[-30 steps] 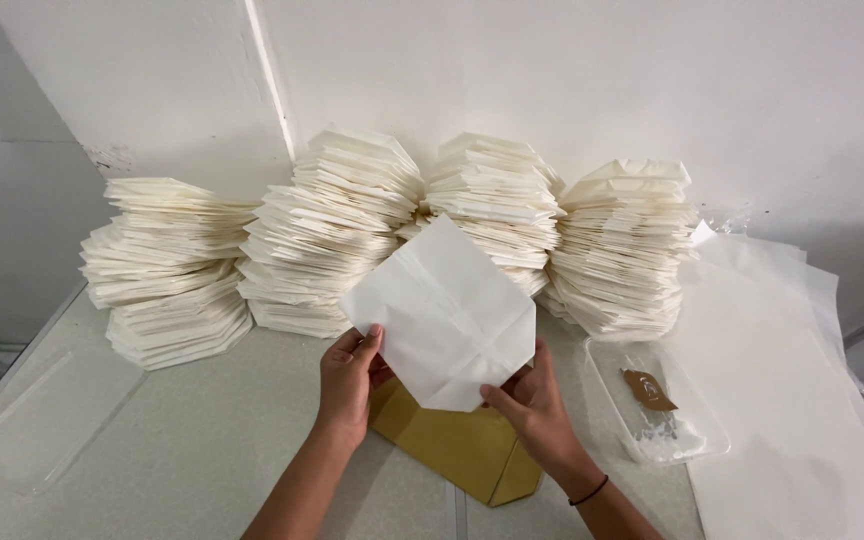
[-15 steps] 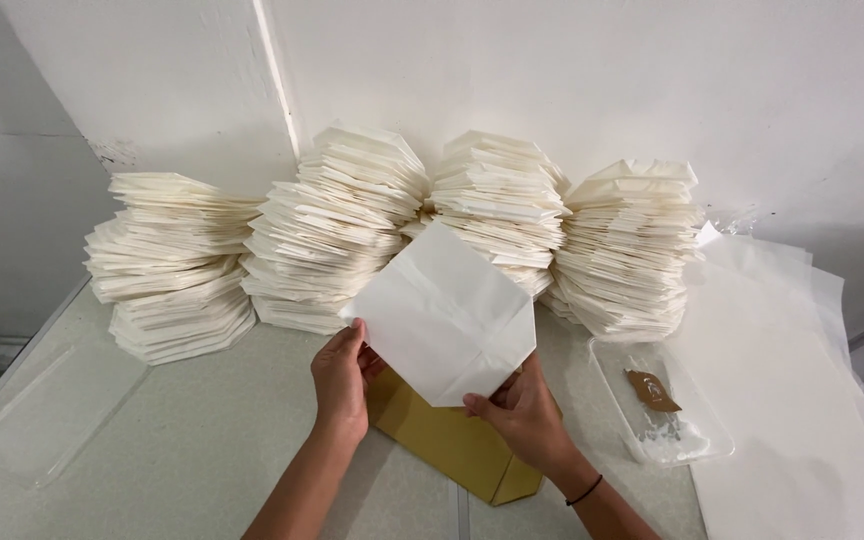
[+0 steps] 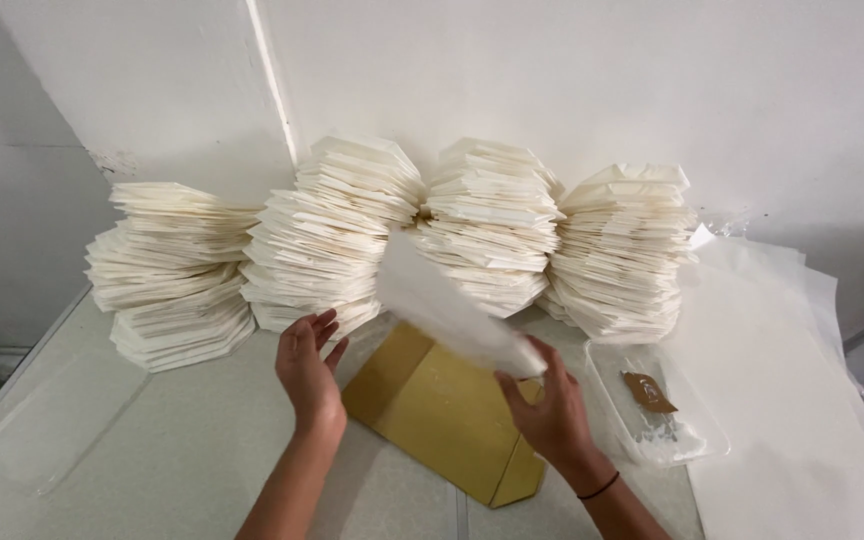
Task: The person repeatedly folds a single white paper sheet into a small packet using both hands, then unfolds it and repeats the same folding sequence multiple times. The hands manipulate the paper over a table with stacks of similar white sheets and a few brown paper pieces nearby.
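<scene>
My right hand (image 3: 550, 404) grips one corner of a folded white paper piece (image 3: 447, 302), which tilts edge-on and reaches up to the left. My left hand (image 3: 308, 366) is off the paper, fingers spread, hovering just left of it. Under both hands lies a mustard-yellow cardboard template (image 3: 447, 408), flat on the pale table (image 3: 152, 440).
Several tall stacks of folded white paper pieces (image 3: 332, 232) line the white wall behind. A clear plastic tray (image 3: 697, 440) holding a small brown item (image 3: 648, 392) sits at the right. Large white paper sheets (image 3: 792, 400) lie further right, over the table edge.
My left hand has let go of the white paper piece and opened. My right hand has swung the piece from facing me to edge-on, uncovering more of the yellow template.
</scene>
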